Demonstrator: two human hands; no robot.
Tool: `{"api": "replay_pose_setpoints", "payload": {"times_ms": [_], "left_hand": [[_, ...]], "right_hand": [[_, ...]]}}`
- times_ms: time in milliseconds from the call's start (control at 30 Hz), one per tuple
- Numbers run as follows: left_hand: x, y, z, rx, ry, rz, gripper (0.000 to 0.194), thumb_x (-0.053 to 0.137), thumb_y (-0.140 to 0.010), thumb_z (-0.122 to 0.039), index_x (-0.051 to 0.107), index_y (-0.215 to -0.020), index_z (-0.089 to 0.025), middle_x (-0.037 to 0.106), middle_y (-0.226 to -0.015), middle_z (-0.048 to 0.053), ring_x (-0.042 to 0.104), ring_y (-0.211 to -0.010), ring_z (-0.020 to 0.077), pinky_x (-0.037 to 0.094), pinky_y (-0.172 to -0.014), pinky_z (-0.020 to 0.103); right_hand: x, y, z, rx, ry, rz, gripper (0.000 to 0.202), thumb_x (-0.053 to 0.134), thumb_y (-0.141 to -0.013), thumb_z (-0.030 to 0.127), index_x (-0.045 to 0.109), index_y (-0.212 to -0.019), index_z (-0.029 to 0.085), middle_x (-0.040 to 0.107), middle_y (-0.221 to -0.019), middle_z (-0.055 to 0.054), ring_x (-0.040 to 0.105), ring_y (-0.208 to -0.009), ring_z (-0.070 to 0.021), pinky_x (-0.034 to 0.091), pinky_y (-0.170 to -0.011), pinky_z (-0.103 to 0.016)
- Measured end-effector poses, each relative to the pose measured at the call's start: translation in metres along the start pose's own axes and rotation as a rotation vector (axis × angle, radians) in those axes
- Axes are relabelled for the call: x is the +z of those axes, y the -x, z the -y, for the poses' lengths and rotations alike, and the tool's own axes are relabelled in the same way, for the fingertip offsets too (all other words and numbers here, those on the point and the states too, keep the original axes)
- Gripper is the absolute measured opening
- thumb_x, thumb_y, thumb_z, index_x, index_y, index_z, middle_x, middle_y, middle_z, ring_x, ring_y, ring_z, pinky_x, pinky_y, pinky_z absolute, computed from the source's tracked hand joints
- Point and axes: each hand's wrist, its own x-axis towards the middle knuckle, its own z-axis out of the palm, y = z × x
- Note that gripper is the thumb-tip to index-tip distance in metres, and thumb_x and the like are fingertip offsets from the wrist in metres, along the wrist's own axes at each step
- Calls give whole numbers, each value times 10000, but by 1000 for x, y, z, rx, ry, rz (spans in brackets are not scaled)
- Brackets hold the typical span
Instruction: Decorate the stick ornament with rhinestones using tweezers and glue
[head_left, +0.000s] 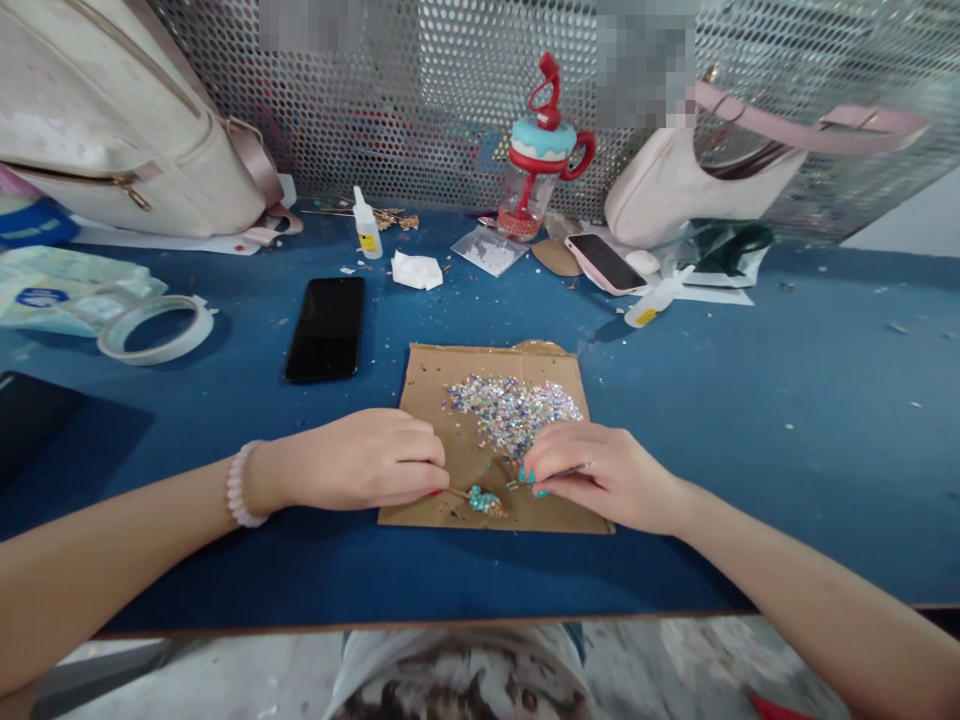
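Observation:
A piece of brown cardboard lies on the blue table, with a heap of small shiny rhinestones on its upper part. My left hand is closed at the cardboard's left side, pinching a thin stick. At the stick's right end sits a small piece covered in turquoise stones, low over the cardboard. My right hand is closed on a thin metal tool, its tip just right of the turquoise piece. Whether the tip holds a stone is too small to tell.
A black phone, a tape roll and a backpack are on the left. Behind the cardboard stand a glue bottle and a red-lidded cup. Another phone, a tilted bottle and a handbag are at back right.

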Motion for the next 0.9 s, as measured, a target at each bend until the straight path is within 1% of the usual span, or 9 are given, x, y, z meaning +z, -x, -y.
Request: {"api": "replay_pose_setpoints", "payload": {"times_ms": [100, 333, 533, 733, 900], "left_hand": [[-1, 0, 0, 5, 0, 44, 205, 401, -984, -162, 605, -978, -180, 650, -908, 20, 515, -754, 138, 385, -653, 285], [1, 2, 1, 6, 41, 57, 180, 412, -988, -172, 590, -1011, -174, 641, -917, 25, 519, -755, 133, 357, -656, 283], [2, 4, 0, -2, 54, 86, 195, 399, -995, -178, 591, -1025, -177, 636, -924, 25, 518, -773, 135, 352, -652, 292], [3, 4, 1, -8, 65, 86, 208, 391, -995, -177, 597, -1025, -176, 636, -925, 27, 520, -777, 129, 363, -658, 288], [4, 4, 1, -1, 66, 80, 214, 386, -998, -184, 597, -1035, -173, 637, -931, 34, 521, -769, 131, 365, -650, 286]], "right_hand": [[0, 0, 0, 12, 3, -4, 136, 518, -952, 192, 618, -864, 164, 686, -809, -46, 640, -802, -133, 533, -730, -292], [-1, 0, 1, -19, -22, -45, 136, 522, -953, 199, 629, -875, 165, 682, -804, -44, 644, -794, -131, 543, -735, -304], [-2, 1, 2, -26, -18, -36, 110, 529, -948, 175, 621, -888, 162, 681, -815, -51, 642, -800, -134, 540, -733, -308], [-3, 2, 2, -36, 23, -27, 78, 539, -936, 151, 606, -898, 160, 677, -811, -50, 637, -797, -139, 539, -738, -315], [-4, 1, 3, -60, 71, -18, 94, 521, -944, 153, 600, -894, 156, 677, -801, -53, 639, -798, -145, 539, -747, -321]]}}
